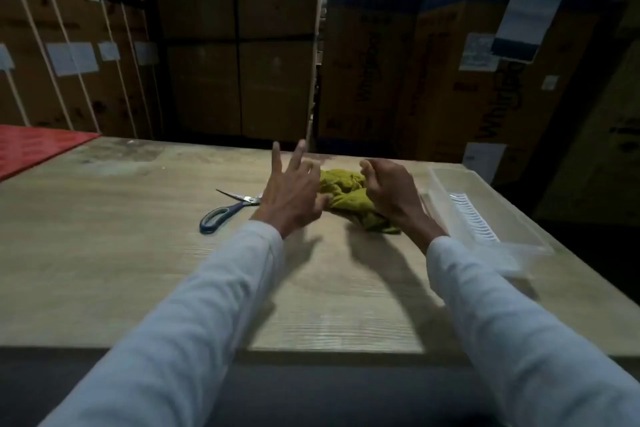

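Yellow-green cloth lies half hidden behind blurred right hand, grip unclear; left hand splayed wide

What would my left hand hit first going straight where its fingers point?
Likely nothing on the table: the left hand points past the yellow-green cloth toward cardboard boxes; depth unclear.

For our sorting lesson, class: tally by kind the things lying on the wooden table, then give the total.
Crumpled yellow-green cloth: 1
Blue-handled scissors: 1
Clear plastic tray: 1
Red sheet at the far left corner: 1
Total: 4
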Tool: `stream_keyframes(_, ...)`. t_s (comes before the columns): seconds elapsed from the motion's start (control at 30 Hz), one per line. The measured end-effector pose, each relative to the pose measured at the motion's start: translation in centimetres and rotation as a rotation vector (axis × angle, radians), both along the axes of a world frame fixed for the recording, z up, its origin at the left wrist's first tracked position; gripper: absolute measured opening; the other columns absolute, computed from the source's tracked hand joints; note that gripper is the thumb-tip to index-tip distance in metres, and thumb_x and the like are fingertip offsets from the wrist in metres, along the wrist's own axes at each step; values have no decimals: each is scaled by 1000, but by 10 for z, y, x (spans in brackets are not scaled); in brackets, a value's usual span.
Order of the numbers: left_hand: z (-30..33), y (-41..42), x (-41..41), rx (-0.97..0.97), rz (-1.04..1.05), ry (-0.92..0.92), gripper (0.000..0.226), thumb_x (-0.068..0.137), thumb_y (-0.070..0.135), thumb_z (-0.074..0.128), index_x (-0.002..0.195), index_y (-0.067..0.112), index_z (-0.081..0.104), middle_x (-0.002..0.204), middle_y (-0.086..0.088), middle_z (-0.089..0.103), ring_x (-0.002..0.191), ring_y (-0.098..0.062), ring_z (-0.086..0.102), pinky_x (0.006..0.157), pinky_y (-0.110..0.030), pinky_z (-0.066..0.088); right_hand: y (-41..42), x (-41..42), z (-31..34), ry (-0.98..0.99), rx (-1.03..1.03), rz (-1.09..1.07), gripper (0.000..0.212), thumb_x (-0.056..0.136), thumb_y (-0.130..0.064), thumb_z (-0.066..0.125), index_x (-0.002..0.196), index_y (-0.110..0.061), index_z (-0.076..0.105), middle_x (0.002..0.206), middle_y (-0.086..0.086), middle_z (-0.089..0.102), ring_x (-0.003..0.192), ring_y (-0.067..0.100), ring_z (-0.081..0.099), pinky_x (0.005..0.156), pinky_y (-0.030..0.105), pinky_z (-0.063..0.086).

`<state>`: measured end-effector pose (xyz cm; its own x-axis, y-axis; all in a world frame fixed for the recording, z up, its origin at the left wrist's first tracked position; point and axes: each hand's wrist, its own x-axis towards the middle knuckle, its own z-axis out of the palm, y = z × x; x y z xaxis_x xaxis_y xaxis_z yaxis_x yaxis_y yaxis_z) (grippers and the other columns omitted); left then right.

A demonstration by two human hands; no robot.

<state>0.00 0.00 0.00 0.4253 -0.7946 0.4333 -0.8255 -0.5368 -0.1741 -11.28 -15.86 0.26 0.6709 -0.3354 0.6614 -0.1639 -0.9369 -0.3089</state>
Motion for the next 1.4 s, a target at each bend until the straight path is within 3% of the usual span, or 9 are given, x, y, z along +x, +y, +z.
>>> stream_keyframes(0.17,-39,-6,3,-19,-111,109,43,96,48,47,122,16,58,139,-5,56,151,-26,17,116,-62,-4,-23,-8,-29,412,-73,-120,33,83,-47,59,93,-18,72,95,5,69,81,28,64,66,36,52)
stream_keyframes(0.27,-43,-15,1,-243,-197,133,24,93,40,55,99,20,66,108,-3,69,114,-25,58,90,-40,42,-24,4,-39,226,109,-222,30,89,-38,58,85,-13,74,80,12,72,70,31,64,63,41,55)
stream_keyframes(0.37,-43,-25,-3,-400,-203,299,22,95,38,54,87,24,69,86,3,70,70,-13,51,62,-27,29,-22,22,-35,-8,528,-164,39,92,-38,56,80,-5,71,74,15,70,66,28,64,66,50,56)
stream_keyframes(0.53,-52,-53,25,-598,-239,725,29,97,41,52,114,21,63,109,-1,68,96,-16,61,81,-34,50,-27,40,3,-103,1353,154,27,99,-21,52,99,0,69,97,22,70,81,29,68,76,41,58)
stream_keyframes(0.7,-51,-67,33,-888,-275,1501,65,69,75,65,104,20,65,102,-10,73,96,-28,71,80,-50,60,-38,48,4,-3,1388,361,42,89,-36,64,112,-1,69,108,21,73,94,33,71,84,44,59)
stream_keyframes(0.9,-60,-74,49,-987,-188,1411,28,71,24,85,90,18,65,93,-12,73,91,-33,71,79,-54,59,-53,58,-8,-179,1438,227,41,86,-21,71,114,8,64,109,29,70,101,45,68,90,54,56)
stream_keyframes(1.13,-39,-90,48,-1102,-68,1053,21,83,16,76,95,20,59,78,4,64,74,-13,63,67,-31,54,-55,48,-14,-37,1326,236,34,79,-26,78,105,-5,70,98,15,76,86,30,73,72,36,60)
stream_keyframes(1.23,-39,-85,51,-1120,-204,1190,29,82,17,77,104,19,59,88,0,65,84,-14,65,70,-28,54,-52,44,-18,97,1210,239,36,77,-16,81,109,-4,67,99,14,76,87,30,75,75,36,61)
stream_keyframes(1.4,-49,-80,49,-908,-334,1377,60,74,15,84,125,20,52,109,-1,63,98,-13,64,73,-24,57,-51,48,-19,-200,1316,247,33,83,-9,74,114,-2,65,104,16,75,93,32,73,78,42,61)
